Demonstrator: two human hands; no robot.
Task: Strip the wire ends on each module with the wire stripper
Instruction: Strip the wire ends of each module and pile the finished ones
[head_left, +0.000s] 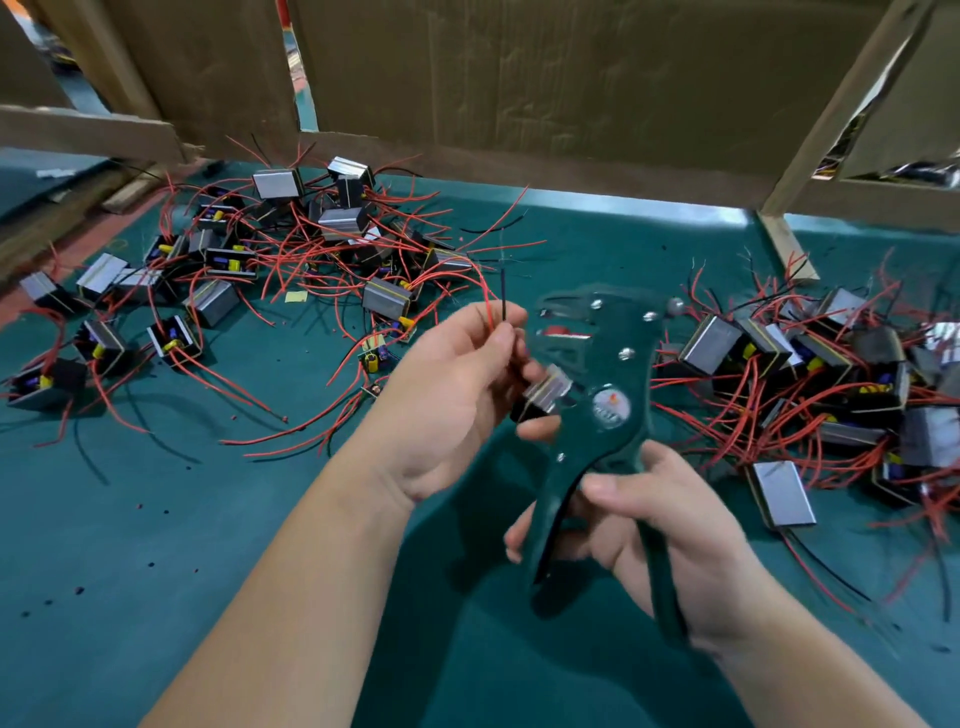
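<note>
Left hand (457, 384) pinches wires (503, 291), likely limp, near their tips; right hand (660, 525) at 4 o'clock grips wire stripper (602, 400).

The table (260, 519) is covered in matt green cloth. At twelve o'clock, creased matt cardboard (571, 78) is seen. The modules (278, 184) at ten o'clock are faced with shiny metal.

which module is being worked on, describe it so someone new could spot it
Start at the green table, with a left heap and a right heap of modules. Between the heaps, the left hand is raised next to the wire stripper. The module is the only one off the table, held in that hand with its red and black wires pinched upright.
</note>
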